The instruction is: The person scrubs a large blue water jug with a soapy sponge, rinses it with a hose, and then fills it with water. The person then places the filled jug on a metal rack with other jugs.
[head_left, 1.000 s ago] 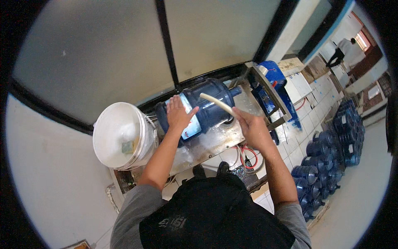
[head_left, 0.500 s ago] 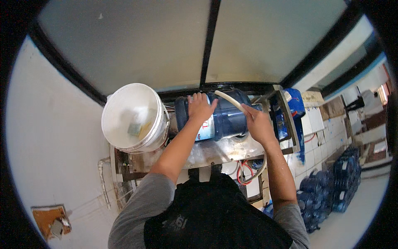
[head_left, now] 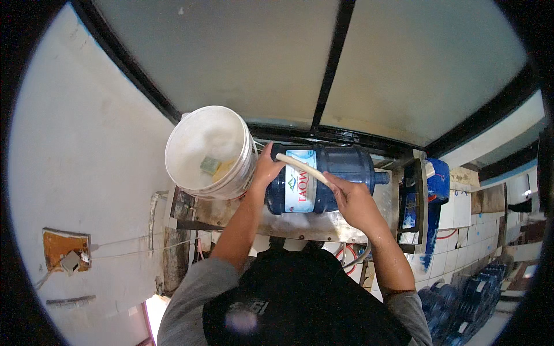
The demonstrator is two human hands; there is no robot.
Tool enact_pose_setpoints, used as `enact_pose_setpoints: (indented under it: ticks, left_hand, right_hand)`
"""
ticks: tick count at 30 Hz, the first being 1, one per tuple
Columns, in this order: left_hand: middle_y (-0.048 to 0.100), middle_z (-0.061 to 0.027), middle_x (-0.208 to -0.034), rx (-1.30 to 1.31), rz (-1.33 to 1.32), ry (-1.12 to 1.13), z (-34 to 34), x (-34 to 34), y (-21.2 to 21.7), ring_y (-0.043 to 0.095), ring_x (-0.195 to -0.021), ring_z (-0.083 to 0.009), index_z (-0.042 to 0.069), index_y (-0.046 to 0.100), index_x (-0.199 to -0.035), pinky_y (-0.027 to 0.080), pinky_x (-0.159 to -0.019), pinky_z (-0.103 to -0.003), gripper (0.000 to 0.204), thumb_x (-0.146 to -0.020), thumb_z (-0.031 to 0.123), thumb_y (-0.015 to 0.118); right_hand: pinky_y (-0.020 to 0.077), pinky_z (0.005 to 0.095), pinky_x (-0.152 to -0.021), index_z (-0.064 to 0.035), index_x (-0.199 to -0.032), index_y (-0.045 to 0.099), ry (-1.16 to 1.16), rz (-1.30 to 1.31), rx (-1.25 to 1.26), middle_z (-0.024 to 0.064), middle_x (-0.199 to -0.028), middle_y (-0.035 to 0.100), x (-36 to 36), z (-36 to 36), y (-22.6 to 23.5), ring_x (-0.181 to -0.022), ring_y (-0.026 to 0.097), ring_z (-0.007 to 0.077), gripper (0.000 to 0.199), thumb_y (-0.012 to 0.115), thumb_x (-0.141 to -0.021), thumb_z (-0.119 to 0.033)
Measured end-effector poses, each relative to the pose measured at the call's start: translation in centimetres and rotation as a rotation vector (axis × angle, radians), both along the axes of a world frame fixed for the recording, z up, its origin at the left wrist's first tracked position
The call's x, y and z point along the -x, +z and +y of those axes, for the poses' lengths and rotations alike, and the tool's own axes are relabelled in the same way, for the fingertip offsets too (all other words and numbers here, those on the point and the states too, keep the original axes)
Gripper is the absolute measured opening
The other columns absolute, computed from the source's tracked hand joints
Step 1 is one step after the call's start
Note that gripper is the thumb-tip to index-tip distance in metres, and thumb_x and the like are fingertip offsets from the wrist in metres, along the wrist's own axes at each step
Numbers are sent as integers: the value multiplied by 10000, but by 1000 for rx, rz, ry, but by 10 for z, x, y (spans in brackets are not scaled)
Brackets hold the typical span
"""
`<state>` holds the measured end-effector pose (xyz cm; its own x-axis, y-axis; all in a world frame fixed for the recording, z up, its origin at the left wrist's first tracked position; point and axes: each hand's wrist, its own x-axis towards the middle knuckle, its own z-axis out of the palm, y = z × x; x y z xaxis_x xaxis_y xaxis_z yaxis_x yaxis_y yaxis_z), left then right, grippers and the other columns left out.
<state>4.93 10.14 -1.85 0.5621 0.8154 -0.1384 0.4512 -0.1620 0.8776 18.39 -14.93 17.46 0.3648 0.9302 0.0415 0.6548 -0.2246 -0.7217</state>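
A large blue water jug (head_left: 346,164) with a white and light-blue label lies on its side, its neck pointing right. My left hand (head_left: 266,168) rests against the jug's base end, fingers stretched and thumb apart. In my right hand (head_left: 353,202) is a cream-coloured hose (head_left: 306,168), gripped a short way behind its open end. That end hangs over the jug near the label and my left thumb. The hose runs back under my right forearm. Whether water flows from it I cannot tell.
A white bucket (head_left: 245,173) with a green-and-yellow sponge (head_left: 210,166) inside stands left of the jug. Both are on a wet metal bench (head_left: 277,226) below frosted panes (head_left: 404,69). A metal frame (head_left: 423,202) bounds the right end. Several blue jugs (head_left: 461,305) are stacked at lower right.
My left hand has slid from the jug's upper side to its base end. The jug has turned, bringing its label into fuller view. The hose end has moved left along the jug.
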Motion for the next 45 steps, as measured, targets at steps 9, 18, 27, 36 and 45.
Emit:
enact_pose_setpoints:
  ticks: [9, 18, 27, 36, 45]
  left_hand:
    - [704, -114, -1262, 1146, -715, 196, -43, 16, -122, 705, -1079, -248, 125, 593, -1422, 576, -946, -415, 792, -952, 752, 474]
    - [516, -165, -1528, 463, -656, 175, -36, 6, -72, 533, -1359, -289, 74, 356, -1597, 389, -1151, -372, 793, -975, 472, 646]
    - [423, -301, -1535, -53, -456, 32, -95, 48, -52, 496, -1391, -383, -24, 169, -1614, 416, -1136, -450, 1194, -723, 275, 906]
    - [109, -317, -1669, -93, -509, -107, -139, 66, -143, 201, -1543, -457, 2, 2, -1630, 267, -1241, -479, 1401, -659, 298, 967]
    - [98, -269, -1691, 431, -805, -193, -107, 48, -164, 137, -1575, -366, -19, 25, -1628, 120, -1278, -415, 1270, -802, 599, 766]
  right_hand:
    - [526, 372, -664, -110, -1361, 662, 0, -33, 74, 285, -1021, 701, 11, 8, 1, -642, 651, 298, 354, 615, -1010, -94]
    - [535, 313, -718, -18, -1354, 655, -65, -42, 69, 253, -1135, 739, 34, -31, 17, -768, 681, 166, 336, 585, -1027, -52]
    - [556, 330, -846, -34, -1350, 660, -210, -3, 208, 250, -1159, 732, 80, -39, 24, -1006, 736, 251, 344, 587, -1015, -25]
    - [556, 331, -858, -2, -1361, 645, -295, 60, 196, 264, -1170, 729, 115, -42, -4, -1036, 727, 214, 348, 572, -1020, -8]
    - [556, 345, -863, 2, -1368, 638, -359, 38, 194, 278, -1172, 721, 110, -59, -3, -1065, 720, 218, 358, 570, -1017, 0]
